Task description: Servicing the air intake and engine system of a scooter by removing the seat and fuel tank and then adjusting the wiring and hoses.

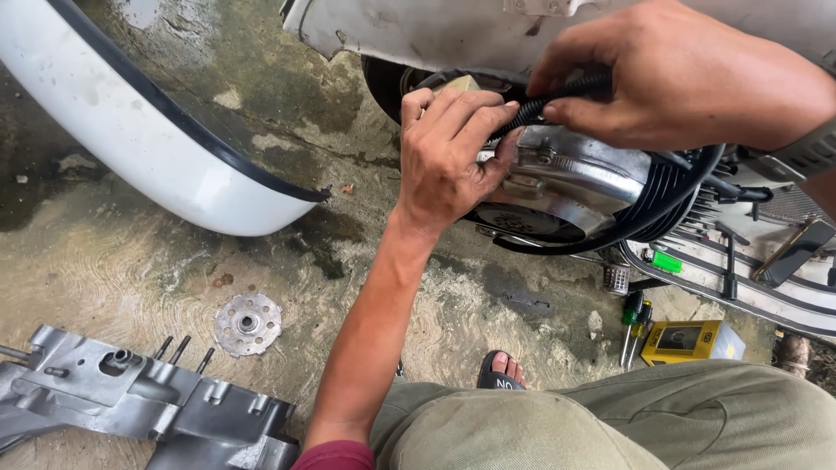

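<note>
behind left hand, half-hidden ribbed hose

The person wears a dark red short sleeve on the left arm, its edge showing just above the elbow at the bottom of the view. The forearm below it is bare down to the left hand, which carries no ring or glove. The right hand is bare too, and on its wrist sits a watch band of grey-green ribbed material. Both legs are covered by olive-green trousers of plain, slightly creased cloth. One foot shows between the knees in a black sandal with a broad strap bearing pale lettering, the toes uncovered.
</note>
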